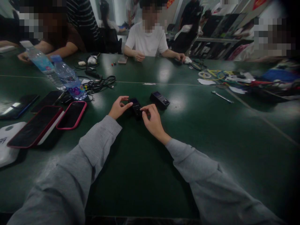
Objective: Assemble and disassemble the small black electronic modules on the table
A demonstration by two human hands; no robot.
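A small black device with a dark screen (135,105) stands on the green table between my hands. My left hand (119,107) grips its upper left side, thumb on the near edge and fingers curled behind. At its lower right edge, the thumb and fingertips of my right hand (152,118) are bent close together and touch it; whether something tiny sits between them I cannot make out. Just beyond my right hand lies a second black device (160,100) of similar shape, with a screen and light markings on its near end.
Phones (72,115), a white box (10,140) and two water bottles (69,76) crowd the left, beside black cables (100,84). A wrench (222,97) and tangled wires (248,78) lie right. A person in a white shirt (150,39) sits opposite; others are around the table.
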